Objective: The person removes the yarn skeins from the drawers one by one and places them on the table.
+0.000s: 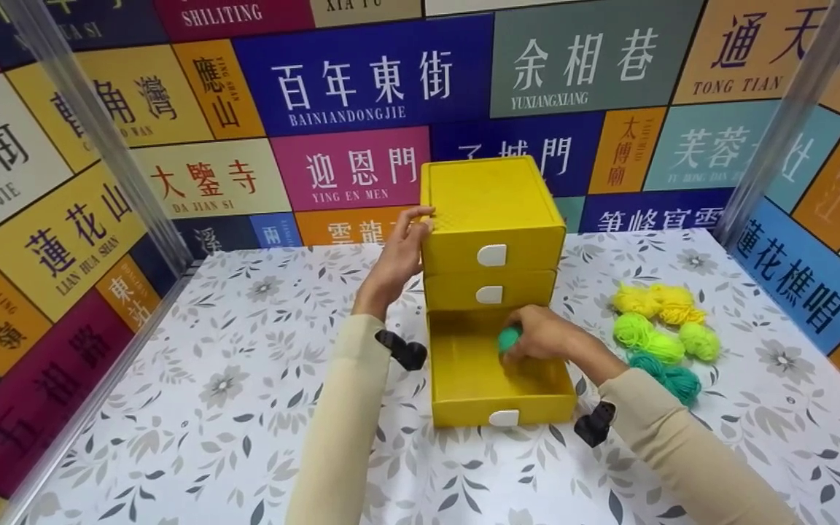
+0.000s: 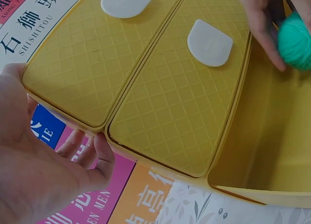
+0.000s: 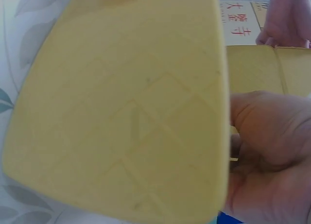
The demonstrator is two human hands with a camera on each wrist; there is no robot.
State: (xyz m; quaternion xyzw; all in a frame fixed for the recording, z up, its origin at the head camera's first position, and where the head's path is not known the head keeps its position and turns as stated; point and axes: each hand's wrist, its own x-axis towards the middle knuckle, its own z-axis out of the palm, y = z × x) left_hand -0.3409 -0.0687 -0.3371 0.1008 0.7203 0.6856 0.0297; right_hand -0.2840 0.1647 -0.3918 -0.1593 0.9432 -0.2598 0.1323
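Observation:
A yellow drawer cabinet (image 1: 493,193) stands upright with its bottom drawer (image 1: 464,372) pulled out towards me. My left hand (image 1: 394,262) touches the cabinet's left side near the top; in the left wrist view its fingers (image 2: 102,158) lie along the side edge. Inside the drawer, my right hand (image 1: 540,334) holds a green ball of yarn (image 1: 508,340) between thumb and fingers. The same ball (image 2: 295,42) shows in the left wrist view above the drawer floor. In the right wrist view the drawer's wall (image 3: 116,107) hides the ball and the fingertips.
On the table right of the cabinet lie yellow yarn balls (image 1: 657,302), lime yarn balls (image 1: 633,332) and teal yarn balls (image 1: 679,383). The two upper drawers, with white handles (image 1: 491,255), are closed. A panel of coloured street signs (image 1: 362,76) rises behind the patterned tablecloth (image 1: 223,386).

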